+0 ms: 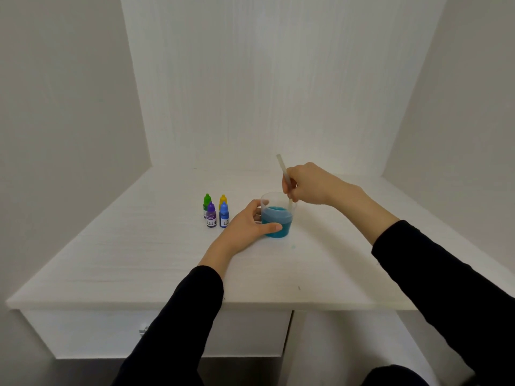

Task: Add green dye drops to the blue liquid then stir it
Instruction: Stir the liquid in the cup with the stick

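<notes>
Spanning most of the view, the white table carries everything. The left hand wraps its fingers around the clear cup of blue liquid near the table's middle. The right hand, above the cup, pinches a pale stir stick whose lower end dips into the liquid. Just left of the cup stand 4 dye bottles: green, yellow, purple, blue.
</notes>
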Demonstrator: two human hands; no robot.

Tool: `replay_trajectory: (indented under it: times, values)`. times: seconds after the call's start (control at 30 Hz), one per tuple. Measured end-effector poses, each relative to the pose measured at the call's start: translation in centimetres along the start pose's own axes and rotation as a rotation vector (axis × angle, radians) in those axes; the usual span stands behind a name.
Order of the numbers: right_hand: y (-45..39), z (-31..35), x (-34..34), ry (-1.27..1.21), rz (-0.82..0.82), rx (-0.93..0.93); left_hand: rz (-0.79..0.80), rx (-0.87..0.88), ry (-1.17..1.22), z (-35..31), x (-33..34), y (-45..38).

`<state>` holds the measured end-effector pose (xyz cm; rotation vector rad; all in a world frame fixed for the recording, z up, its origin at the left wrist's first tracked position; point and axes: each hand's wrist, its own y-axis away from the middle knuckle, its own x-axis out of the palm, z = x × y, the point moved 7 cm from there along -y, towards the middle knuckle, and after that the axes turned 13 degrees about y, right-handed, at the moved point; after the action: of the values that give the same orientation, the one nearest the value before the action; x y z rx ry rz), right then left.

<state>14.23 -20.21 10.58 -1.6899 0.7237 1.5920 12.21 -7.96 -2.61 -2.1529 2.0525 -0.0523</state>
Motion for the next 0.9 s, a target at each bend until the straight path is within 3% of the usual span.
replay_trajectory:
  times: [0.2,0.43,0.9]
  values:
    - [0.3,2.0,-0.1,-0.053,0.066,-0.1,0.003,-0.003,-0.002,0.1,-0.1,0.0]
    - [-0.7,3.8,0.4,-0.138,0.002,-0.164,-0.001,-0.015,-0.015,-0.2,0.0,0.1]
    - [-1.9,0.7,0.9,-0.131,-0.173,-0.007,0.014,-0.016,0.002,-0.2,0.1,0.1]
